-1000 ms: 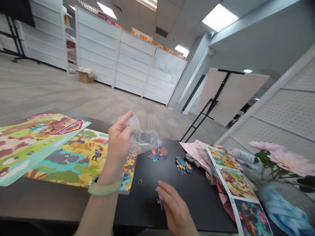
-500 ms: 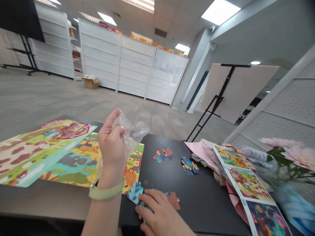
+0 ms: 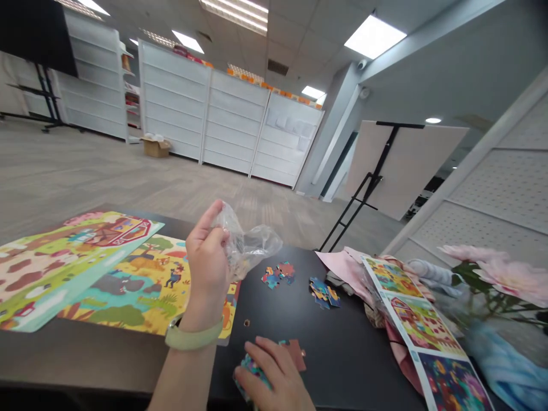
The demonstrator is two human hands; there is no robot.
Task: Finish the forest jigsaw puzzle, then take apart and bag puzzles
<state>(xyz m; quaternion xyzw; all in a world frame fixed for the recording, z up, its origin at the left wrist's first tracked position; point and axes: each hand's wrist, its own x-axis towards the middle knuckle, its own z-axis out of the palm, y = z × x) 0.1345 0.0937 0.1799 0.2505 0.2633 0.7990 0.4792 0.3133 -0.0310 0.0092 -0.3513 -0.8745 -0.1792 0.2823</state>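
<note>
My left hand [image 3: 209,268], with a pale green band at the wrist, pinches a crumpled clear plastic bag [image 3: 259,242] raised above the table. Low in the view, my right hand [image 3: 278,377] curls its fingers over a small pile of blue and purple jigsaw pieces [image 3: 250,365] near the table's front edge. A brown jigsaw piece [image 3: 296,354] lies just beyond those fingers. Farther back are two small clusters, one of red and blue pieces [image 3: 278,274] and another of blue and yellow pieces [image 3: 324,292].
Two colourful picture boards, a farm scene [image 3: 64,262] and an animal scene [image 3: 132,285], overlap at the left of the dark table [image 3: 351,354]. A printed picture strip [image 3: 428,325], cloths and pink flowers [image 3: 509,274] occupy the right side. An easel [image 3: 377,171] stands behind.
My left hand and the bag have shifted slightly right in the view. My right hand has drawn the blue pieces away from the animal board, towards the table's front edge.
</note>
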